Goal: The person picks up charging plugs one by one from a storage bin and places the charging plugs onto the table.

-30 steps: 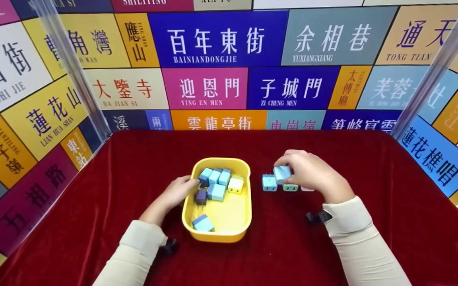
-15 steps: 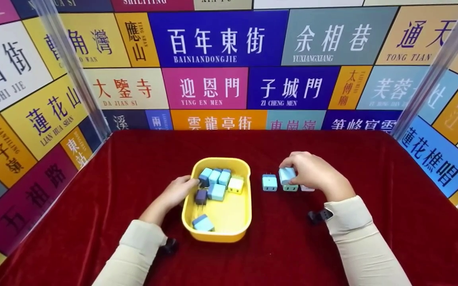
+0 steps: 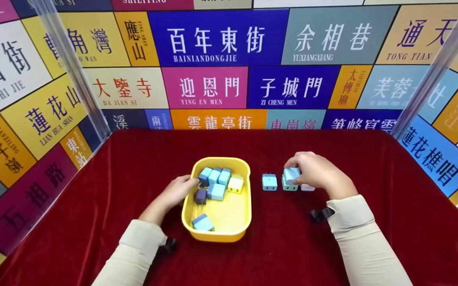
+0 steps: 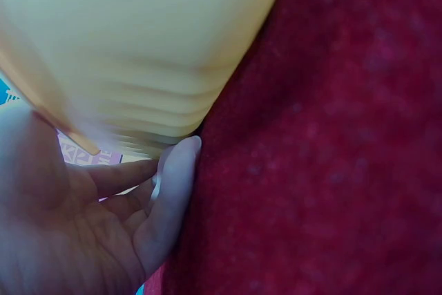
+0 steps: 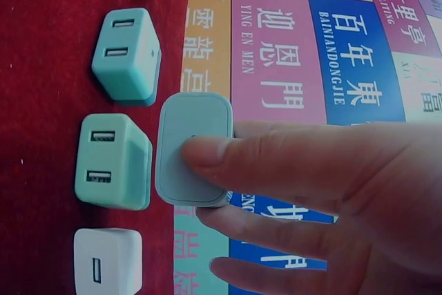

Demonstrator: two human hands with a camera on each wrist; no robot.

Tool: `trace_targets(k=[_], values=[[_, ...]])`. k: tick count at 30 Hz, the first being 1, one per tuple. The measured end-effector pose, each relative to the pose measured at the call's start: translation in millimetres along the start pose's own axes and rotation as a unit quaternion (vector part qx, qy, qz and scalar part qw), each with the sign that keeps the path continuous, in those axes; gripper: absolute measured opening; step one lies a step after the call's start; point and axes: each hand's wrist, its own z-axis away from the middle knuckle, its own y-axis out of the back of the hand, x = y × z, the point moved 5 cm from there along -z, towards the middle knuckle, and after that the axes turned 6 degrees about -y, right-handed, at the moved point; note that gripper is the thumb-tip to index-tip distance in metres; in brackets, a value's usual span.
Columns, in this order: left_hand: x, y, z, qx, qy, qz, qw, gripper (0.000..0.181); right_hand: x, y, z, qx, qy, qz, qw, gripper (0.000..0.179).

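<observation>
My right hand [image 3: 318, 172] pinches a light blue USB wall charger [image 3: 292, 175] between thumb and fingers. In the right wrist view the thumb lies flat on the held charger's [image 5: 195, 122] broad face. It hovers right by a mint green two-port charger [image 5: 103, 164]. To either side of that one stand a turquoise charger [image 3: 269, 183] and a white single-port charger [image 5: 107, 260], partly covered by the hand in the head view. My left hand [image 3: 177, 192] grips the left wall of a yellow bin [image 3: 245, 210], its fingers along the outside in the left wrist view.
Inside the bin lie several blue chargers [image 3: 216, 191], a dark purple one [image 3: 201, 196] and a pale yellow one [image 3: 235, 185]. A dark red velvet cloth [image 3: 284, 254] covers the table. Walls of printed signs [image 3: 217, 39] and clear corner posts [image 3: 72, 67] stand behind.
My right hand has shifted a little to the right with the blue charger, from between the turquoise and mint green chargers to over the mint green one. The left hand and bin stay put.
</observation>
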Motion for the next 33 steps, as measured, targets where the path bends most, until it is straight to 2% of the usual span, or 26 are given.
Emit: trace_targets(k=[6, 13, 22, 33], values=[[-0.5, -0.2, -0.1, -0.001, 0.002, 0.008, 1.0000, 0.050, 8, 3, 1.6, 0.001, 0.003, -0.003, 1.0000, 0.034], [0.0, 0.0, -0.1, 0.002, 0.002, -0.004, 1.0000, 0.050, 22, 6, 4.1, -0.010, -0.027, -0.018, 0.9994, 0.036], [-0.4, -0.5, -0.9, -0.002, 0.009, -0.004, 0.9999, 0.050, 34, 10, 5.2, -0.015, -0.029, -0.027, 0.9991, 0.037], [-0.5, 0.1, -0.9, 0.004, 0.006, -0.010, 0.9999, 0.048, 55, 13, 9.2, -0.029, -0.071, -0.050, 0.9957, 0.037]])
